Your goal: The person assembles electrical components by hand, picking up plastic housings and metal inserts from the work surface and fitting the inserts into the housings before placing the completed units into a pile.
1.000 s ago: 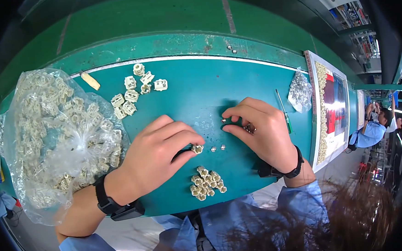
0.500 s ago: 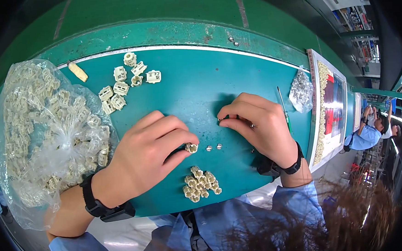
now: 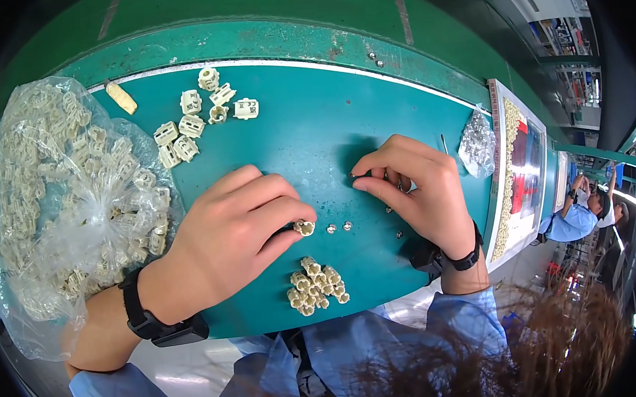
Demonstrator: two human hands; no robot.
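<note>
My left hand (image 3: 236, 222) pinches a small cream plastic socket (image 3: 305, 228) between thumb and forefinger, its hollow end facing right. With thumb and forefinger closed, my right hand (image 3: 423, 185) holds a tiny metal piece (image 3: 352, 175) at the fingertips. Something shiny also shows among its curled fingers, too small to name. On the green mat between the hands lie two small silver metal clips (image 3: 339, 227), apart from both. A cluster of cream sockets (image 3: 315, 286) stands nearest me, below my left fingertips.
A clear bag (image 3: 100, 212) of cream parts fills the left side. Several cream housings (image 3: 190, 102) and a tan piece (image 3: 121, 98) lie at the far left. On the right are a small bag of metal parts (image 3: 477, 145), a screwdriver (image 3: 443, 143) partly hidden, and a framed board (image 3: 506, 180).
My right hand has shifted slightly right and covers more of the screwdriver. My left hand has stayed nearly in place with the socket, which is slightly turned. The whole view has moved a little.
</note>
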